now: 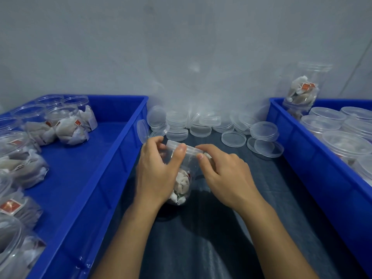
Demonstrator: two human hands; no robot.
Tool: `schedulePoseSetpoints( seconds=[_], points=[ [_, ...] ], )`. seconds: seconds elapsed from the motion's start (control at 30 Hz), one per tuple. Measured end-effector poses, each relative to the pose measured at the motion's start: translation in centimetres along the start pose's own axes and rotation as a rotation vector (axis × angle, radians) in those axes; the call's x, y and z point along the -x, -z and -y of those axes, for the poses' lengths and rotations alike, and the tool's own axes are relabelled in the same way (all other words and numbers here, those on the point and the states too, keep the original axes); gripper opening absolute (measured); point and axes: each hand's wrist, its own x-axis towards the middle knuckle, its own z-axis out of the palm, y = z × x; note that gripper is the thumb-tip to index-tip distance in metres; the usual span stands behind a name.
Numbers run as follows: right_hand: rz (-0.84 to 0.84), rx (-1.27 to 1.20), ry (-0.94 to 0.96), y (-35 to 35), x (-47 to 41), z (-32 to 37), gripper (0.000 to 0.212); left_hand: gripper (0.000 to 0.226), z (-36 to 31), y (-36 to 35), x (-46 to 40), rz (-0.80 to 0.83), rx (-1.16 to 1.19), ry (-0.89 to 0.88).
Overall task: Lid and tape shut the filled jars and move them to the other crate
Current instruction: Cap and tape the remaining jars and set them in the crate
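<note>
A clear jar [182, 184] filled with white sachets stands on the dark table between two blue crates, with a clear lid [190, 149] on its top. My left hand [159, 168] grips the jar's upper left side, thumb against the lid's rim. My right hand [223, 172] holds the lid's right edge with curled fingers. The left crate [104, 164] holds several open, filled jars [66, 125]. The right crate [314, 158] holds several lidded jars [346, 141], one stacked high at the back [302, 91]. No tape is visible.
A heap of loose clear lids [201, 122] lies at the back of the table against the grey wall, some spilling toward the right crate [265, 147]. One lid [142, 130] leans on the left crate's wall.
</note>
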Motion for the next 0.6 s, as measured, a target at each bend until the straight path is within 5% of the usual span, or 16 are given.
schedulePoseSetpoints(
  seconds=[0.3,0.6],
  points=[
    [0.034,-0.086,0.042,0.5,0.6,0.9,0.048,0.074,-0.9,0.0,0.2,0.045,-0.011,-0.003],
    [-0.01,0.091,0.032,0.2,-0.1,-1.1,0.036,0.072,-0.2,0.2,-0.1,0.088,0.067,0.01]
  ],
)
